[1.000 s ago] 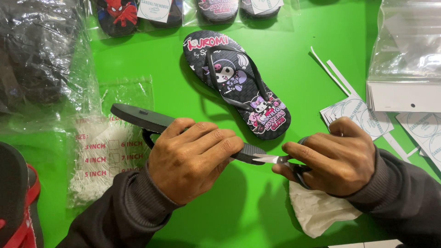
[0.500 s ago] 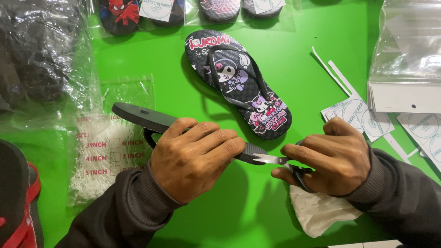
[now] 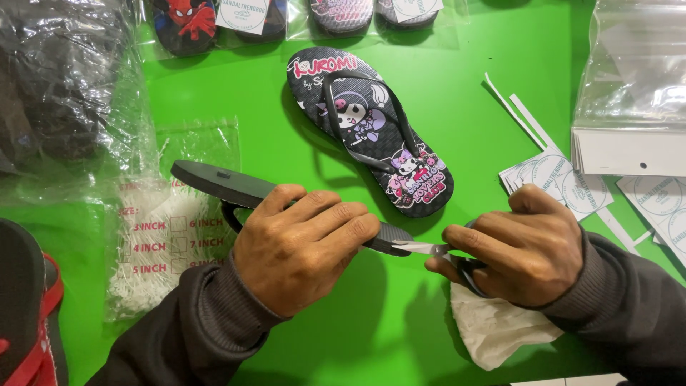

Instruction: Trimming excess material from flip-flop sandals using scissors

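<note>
My left hand [image 3: 300, 246] grips a dark flip-flop [image 3: 214, 182] held sole-up on its edge above the green table [image 3: 500, 57]. My right hand [image 3: 518, 246] holds small scissors [image 3: 421, 248] whose blades touch the heel end of that flip-flop. A second matching flip-flop [image 3: 371, 129] with cartoon print lies flat on the table just beyond both hands, straps up.
A clear bag of white plastic ties [image 3: 161, 250] lies at left under my forearm. Crumpled white paper [image 3: 496, 329] sits under my right hand. Round paper labels [image 3: 564, 182] and clear bags [image 3: 632, 71] are at right; bagged sandals [image 3: 214, 14] along the far edge; a red-strapped sandal [image 3: 28, 307] at near left.
Both hands have stayed almost in place; the scissors remain at the heel end of the held flip-flop, with only a slight shift of the right hand.
</note>
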